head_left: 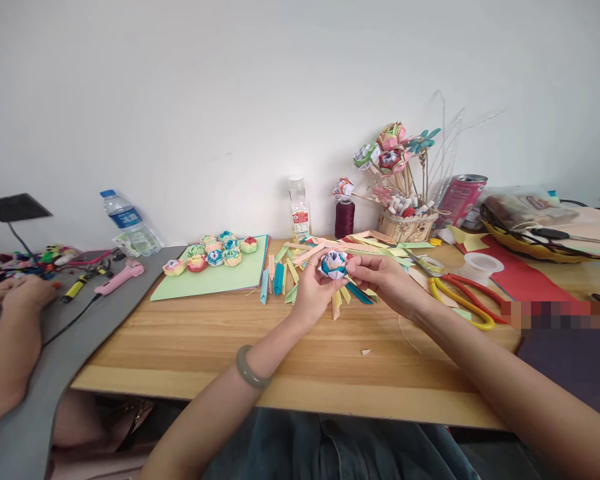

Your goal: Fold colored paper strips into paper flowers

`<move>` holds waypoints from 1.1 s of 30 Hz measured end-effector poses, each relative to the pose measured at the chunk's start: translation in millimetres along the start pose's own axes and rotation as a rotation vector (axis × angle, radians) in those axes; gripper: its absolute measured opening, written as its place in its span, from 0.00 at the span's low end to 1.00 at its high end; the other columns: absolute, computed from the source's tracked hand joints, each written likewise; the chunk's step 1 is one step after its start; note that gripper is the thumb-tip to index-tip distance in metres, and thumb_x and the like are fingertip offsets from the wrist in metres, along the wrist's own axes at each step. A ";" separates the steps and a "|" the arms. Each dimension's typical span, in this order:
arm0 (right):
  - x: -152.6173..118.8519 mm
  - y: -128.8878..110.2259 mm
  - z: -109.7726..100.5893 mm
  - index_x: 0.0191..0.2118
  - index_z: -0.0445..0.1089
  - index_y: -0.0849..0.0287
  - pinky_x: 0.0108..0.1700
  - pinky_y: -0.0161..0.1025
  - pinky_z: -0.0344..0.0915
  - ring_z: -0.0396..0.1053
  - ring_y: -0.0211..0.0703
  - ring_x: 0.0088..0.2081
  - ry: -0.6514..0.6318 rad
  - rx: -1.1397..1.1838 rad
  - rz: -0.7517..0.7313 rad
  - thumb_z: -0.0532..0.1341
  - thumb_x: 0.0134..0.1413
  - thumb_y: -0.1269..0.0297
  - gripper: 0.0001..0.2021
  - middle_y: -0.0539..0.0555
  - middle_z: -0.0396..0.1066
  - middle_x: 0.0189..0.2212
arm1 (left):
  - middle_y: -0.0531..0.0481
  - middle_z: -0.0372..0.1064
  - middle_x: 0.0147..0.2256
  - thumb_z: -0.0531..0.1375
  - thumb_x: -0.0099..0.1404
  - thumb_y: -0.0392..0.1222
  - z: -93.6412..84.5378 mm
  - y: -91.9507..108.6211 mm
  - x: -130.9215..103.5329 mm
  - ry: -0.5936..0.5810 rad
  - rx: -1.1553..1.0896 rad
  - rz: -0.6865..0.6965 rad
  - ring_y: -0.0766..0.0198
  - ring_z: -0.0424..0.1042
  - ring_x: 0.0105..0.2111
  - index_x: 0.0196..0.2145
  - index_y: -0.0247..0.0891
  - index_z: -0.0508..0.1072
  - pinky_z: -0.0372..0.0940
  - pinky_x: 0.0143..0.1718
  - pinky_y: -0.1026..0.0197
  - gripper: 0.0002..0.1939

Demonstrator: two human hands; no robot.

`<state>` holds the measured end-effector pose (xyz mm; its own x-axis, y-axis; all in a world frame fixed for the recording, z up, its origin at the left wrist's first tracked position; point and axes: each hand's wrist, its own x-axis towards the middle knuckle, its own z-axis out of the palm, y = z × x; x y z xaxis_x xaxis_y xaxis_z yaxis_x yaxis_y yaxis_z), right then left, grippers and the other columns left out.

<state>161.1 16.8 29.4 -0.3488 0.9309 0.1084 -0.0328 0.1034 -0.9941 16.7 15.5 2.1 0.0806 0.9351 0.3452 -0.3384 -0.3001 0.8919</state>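
Observation:
Between my two hands, above the table, is a folded paper flower (pixel 334 265) with white and blue petals. My left hand (pixel 313 293) wraps its fingers and thumb around the flower's left side and underside. From the right, my right hand (pixel 380 279) pinches the flower's edge with thumb and fingertips. A pile of folded paper strips (pixel 293 270) in orange, yellow, green and blue lies behind and below the hands. Several finished paper flowers (pixel 215 257) rest on green paper sheets (pixel 195 285) to the left. A thin thread (pixel 409 337) hangs below my right hand.
Yellow- and red-handled pliers (pixel 467 300) and a round plastic cup (pixel 481 263) lie to the right. At the back stand a clear bottle (pixel 300 210), a dark thread spool (pixel 345 220) and a flower basket (pixel 407 225). At far left, a co-worker's hand (pixel 30 293) is near a pink glue gun (pixel 120 277).

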 end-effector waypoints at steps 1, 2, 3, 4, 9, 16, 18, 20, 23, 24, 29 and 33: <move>-0.1 0.1 0.2 0.25 0.66 0.61 0.21 0.31 0.48 0.53 0.30 0.20 -0.006 -0.019 -0.030 0.63 0.44 0.53 0.15 0.46 0.58 0.20 | 0.51 0.67 0.42 0.68 0.41 0.34 0.0 -0.5 0.3 0.012 -0.021 -0.003 0.63 0.67 0.43 0.41 0.41 0.65 0.61 0.46 0.61 0.28; -0.2 0.1 0.6 0.25 0.65 0.61 0.22 0.31 0.49 0.54 0.31 0.21 -0.010 -0.047 -0.057 0.62 0.45 0.53 0.15 0.46 0.59 0.20 | 0.51 0.67 0.41 0.68 0.41 0.35 -0.1 -0.9 0.5 0.028 -0.040 -0.006 0.64 0.68 0.42 0.41 0.41 0.65 0.62 0.45 0.62 0.28; -0.5 0.0 1.2 0.26 0.65 0.60 0.22 0.31 0.50 0.54 0.31 0.21 -0.015 -0.085 -0.084 0.62 0.46 0.52 0.15 0.46 0.59 0.21 | 0.51 0.68 0.40 0.68 0.41 0.35 -0.2 -1.3 0.8 0.045 -0.054 -0.013 0.64 0.68 0.41 0.40 0.40 0.65 0.62 0.45 0.62 0.27; -0.8 -0.2 1.9 0.26 0.64 0.60 0.22 0.32 0.51 0.55 0.32 0.22 -0.017 -0.131 -0.116 0.61 0.46 0.51 0.15 0.46 0.59 0.21 | 0.52 0.68 0.39 0.68 0.41 0.36 -0.3 -1.4 0.9 0.059 -0.062 -0.025 0.64 0.69 0.40 0.40 0.40 0.65 0.62 0.45 0.62 0.27; -3.2 0.1 1.8 0.33 0.65 0.59 0.28 0.35 0.60 0.62 0.38 0.28 0.116 -0.498 -0.461 0.57 0.52 0.56 0.10 0.52 0.65 0.29 | 0.51 0.70 0.39 0.67 0.43 0.37 0.2 1.9 0.3 0.068 -0.061 -0.073 0.65 0.69 0.41 0.41 0.39 0.66 0.62 0.45 0.63 0.25; -4.0 4.9 -5.5 0.41 0.68 0.57 0.38 0.41 0.65 0.67 0.44 0.38 0.230 -0.939 -0.827 0.56 0.55 0.65 0.08 0.58 0.69 0.35 | 0.51 0.71 0.38 0.67 0.43 0.37 -0.2 3.5 1.2 0.061 -0.006 -0.084 0.64 0.69 0.39 0.41 0.38 0.69 0.63 0.44 0.61 0.25; -3.7 7.7 -7.0 0.40 0.69 0.56 0.38 0.41 0.66 0.68 0.44 0.38 0.269 -1.002 -0.832 0.56 0.55 0.65 0.08 0.57 0.70 0.34 | 0.51 0.71 0.37 0.67 0.43 0.37 -0.9 3.0 1.3 0.057 0.017 -0.095 0.63 0.69 0.39 0.41 0.39 0.69 0.63 0.44 0.60 0.24; -3.9 9.3 -8.1 0.40 0.70 0.56 0.37 0.40 0.66 0.69 0.44 0.37 0.289 -1.046 -0.841 0.56 0.55 0.65 0.08 0.57 0.71 0.33 | 0.51 0.72 0.37 0.67 0.43 0.38 -1.4 2.5 1.1 0.047 0.029 -0.104 0.62 0.70 0.39 0.40 0.38 0.70 0.63 0.44 0.60 0.23; -5.2 8.2 -9.9 0.39 0.71 0.56 0.35 0.39 0.66 0.70 0.43 0.36 0.304 -1.133 -0.857 0.55 0.56 0.64 0.09 0.56 0.72 0.32 | 0.51 0.72 0.37 0.68 0.43 0.38 -1.9 2.1 0.8 0.036 0.029 -0.113 0.61 0.70 0.40 0.39 0.38 0.71 0.63 0.45 0.58 0.23; -5.7 7.2 -10.6 0.38 0.71 0.55 0.35 0.39 0.66 0.70 0.43 0.36 0.303 -1.174 -0.857 0.55 0.56 0.64 0.09 0.56 0.73 0.32 | 0.51 0.73 0.37 0.68 0.42 0.38 -2.0 1.8 0.7 0.037 0.026 -0.117 0.61 0.70 0.40 0.39 0.38 0.71 0.62 0.45 0.58 0.23; -8.5 3.3 -15.0 0.35 0.71 0.54 0.34 0.39 0.63 0.69 0.43 0.35 0.260 -1.324 -0.870 0.54 0.56 0.64 0.09 0.56 0.74 0.32 | 0.51 0.73 0.35 0.69 0.40 0.38 -2.8 -0.5 -0.5 0.026 0.031 -0.166 0.62 0.71 0.37 0.37 0.37 0.72 0.64 0.42 0.59 0.22; -9.2 3.9 -16.6 0.32 0.71 0.54 0.31 0.39 0.62 0.69 0.43 0.32 0.243 -1.391 -0.832 0.53 0.56 0.64 0.09 0.55 0.74 0.29 | 0.50 0.73 0.33 0.67 0.44 0.42 -1.5 0.1 -2.2 -0.010 0.030 -0.204 0.64 0.71 0.35 0.33 0.37 0.73 0.63 0.40 0.62 0.16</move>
<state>179.7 14.5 24.5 -0.5163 0.4769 0.7114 0.7399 0.6666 0.0901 15.1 13.7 0.9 0.1538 0.9752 0.1592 -0.2863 -0.1102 0.9518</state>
